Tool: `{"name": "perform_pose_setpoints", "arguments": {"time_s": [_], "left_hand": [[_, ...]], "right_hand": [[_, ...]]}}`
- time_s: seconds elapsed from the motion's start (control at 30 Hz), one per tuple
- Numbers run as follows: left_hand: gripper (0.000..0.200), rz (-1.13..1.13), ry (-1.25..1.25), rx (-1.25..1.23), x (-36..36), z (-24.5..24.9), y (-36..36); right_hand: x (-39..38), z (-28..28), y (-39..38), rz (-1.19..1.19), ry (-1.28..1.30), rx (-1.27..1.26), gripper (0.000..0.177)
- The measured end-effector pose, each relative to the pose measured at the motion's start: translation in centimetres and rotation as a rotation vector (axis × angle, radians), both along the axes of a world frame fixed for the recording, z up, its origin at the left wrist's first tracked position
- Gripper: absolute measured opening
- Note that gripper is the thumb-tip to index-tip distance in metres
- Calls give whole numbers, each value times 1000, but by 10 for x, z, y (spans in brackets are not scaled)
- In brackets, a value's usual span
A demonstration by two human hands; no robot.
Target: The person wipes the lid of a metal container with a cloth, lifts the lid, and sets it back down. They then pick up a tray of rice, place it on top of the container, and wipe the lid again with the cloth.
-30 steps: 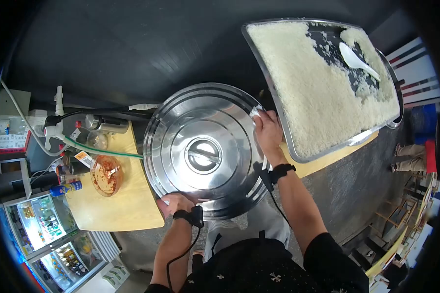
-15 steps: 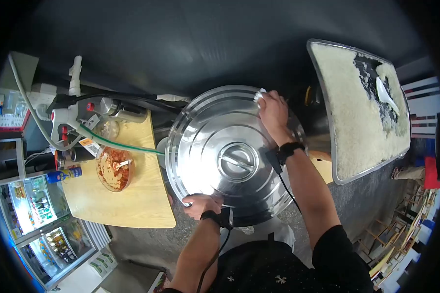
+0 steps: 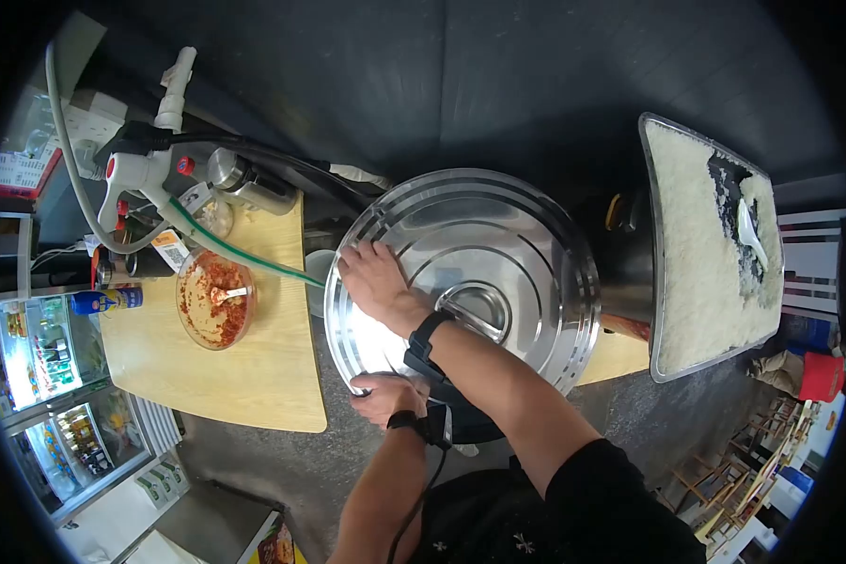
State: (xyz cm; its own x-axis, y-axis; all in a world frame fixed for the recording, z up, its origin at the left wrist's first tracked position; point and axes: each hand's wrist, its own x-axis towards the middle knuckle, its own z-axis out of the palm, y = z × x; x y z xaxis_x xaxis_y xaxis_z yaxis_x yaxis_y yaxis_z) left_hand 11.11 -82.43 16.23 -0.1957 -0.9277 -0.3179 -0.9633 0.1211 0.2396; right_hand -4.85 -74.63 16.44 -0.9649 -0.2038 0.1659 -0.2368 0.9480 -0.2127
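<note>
A large round stainless-steel lid [image 3: 545, 273] with a central handle fills the middle of the view. My left hand [image 3: 388, 400] is closed on its near-left rim. My right hand [image 3: 374, 280] reaches across and presses on the lid's left side, fingers bent against the metal. The small white cloth seen under those fingers a moment ago is now hidden beneath the hand. Left of the lid, a clear bowl [image 3: 190, 320] of red, chunky paste with a white spoon [image 3: 228, 294] stands on a wooden table [image 3: 244, 385].
A tray [image 3: 661, 352] of white, rice-like grains with a white spoon [image 3: 747, 235] is at right. A white tap [image 3: 141, 174] with a green-striped hose [image 3: 226, 252] stands at left, beside a steel bottle [image 3: 254, 181] and blue can [image 3: 108, 301]. Lit fridges [image 3: 42, 352] are at far left.
My right hand has swept from the lid's far-right rim to its left side, its forearm now crossing the lid. My left hand keeps its hold on the rim. The camera view has shifted slightly.
</note>
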Motion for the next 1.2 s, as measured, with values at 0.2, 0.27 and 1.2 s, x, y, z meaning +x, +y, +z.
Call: {"name": "perform_pose_setpoints", "arguments": {"time_s": [0.2,0.27,1.2], "left_hand": [[74,-8,-35,42,-7,26,6],[74,-1,-32,78,-8,28,7],[71,-15,16,-41,-2,4,4]], "right_hand": [[-20,2,49,-93,-75,13,23],[-24,6,98,-257,-79,64,21],[44,-6,51,-123,103,0,16]]}}
